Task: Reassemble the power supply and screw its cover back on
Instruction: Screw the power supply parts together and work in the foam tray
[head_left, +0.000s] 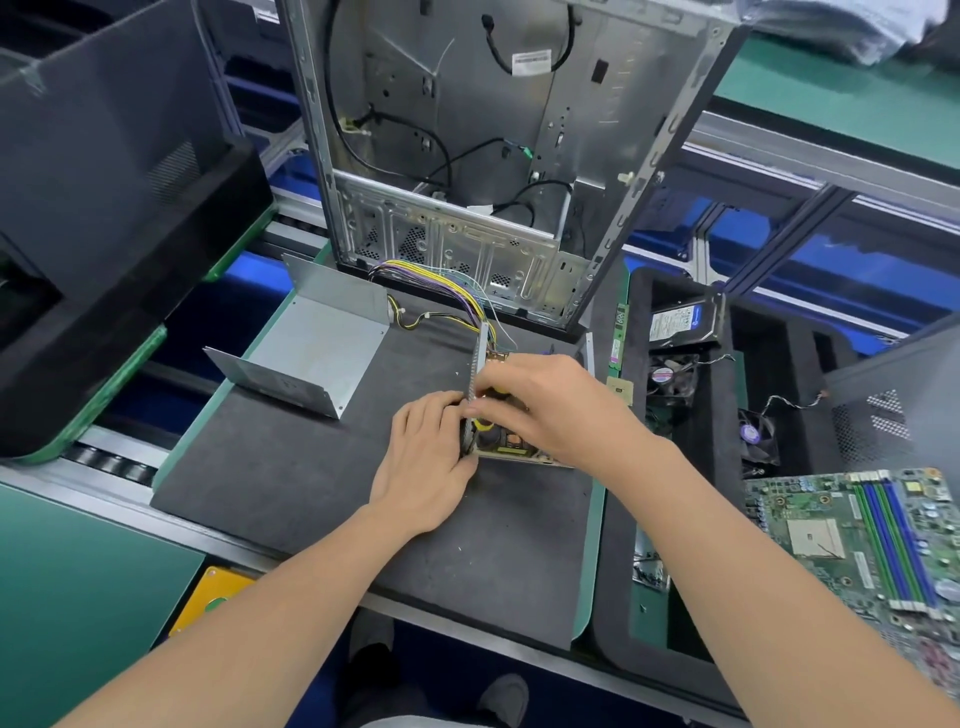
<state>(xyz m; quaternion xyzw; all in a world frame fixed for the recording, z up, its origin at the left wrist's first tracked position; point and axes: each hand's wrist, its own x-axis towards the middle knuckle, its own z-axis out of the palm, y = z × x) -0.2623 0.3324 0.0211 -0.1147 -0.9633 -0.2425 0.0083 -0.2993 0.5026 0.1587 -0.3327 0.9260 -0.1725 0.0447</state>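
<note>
- The power supply (514, 451) lies open on the surface (291, 499), at the middle right of the black mat. Its board faces up and one perforated wall stands on its 9 o'clock side.
- Your left hand (423, 467) holds that wall from outside, fingers (434, 408) curled against it. Your right hand (550, 405) reaches over the board and its curled fingers seem to pinch the top of the same wall. What is under the palm is hidden.
- Expect the supply to be stiff and rather heavy for its size. The sheet edges are probably sharp, and the board parts are fragile. Hold it by the metal walls, not by the parts.
- The wires (441, 283) leave at 12 o'clock and are soft. They can drag or get trapped under the cover.
- The cover (317, 345), a bent metal sheet, lies at 10 o'clock from the supply, well apart. It is probably light and slippery, so take it by both side flaps.
- The case (457, 156) stands at 12 o'clock, holding only loose cables.
- The foam tray (636, 312) at 3 o'clock holds a hard drive (675, 322) and two fans (671, 375), each in its own pocket.
</note>
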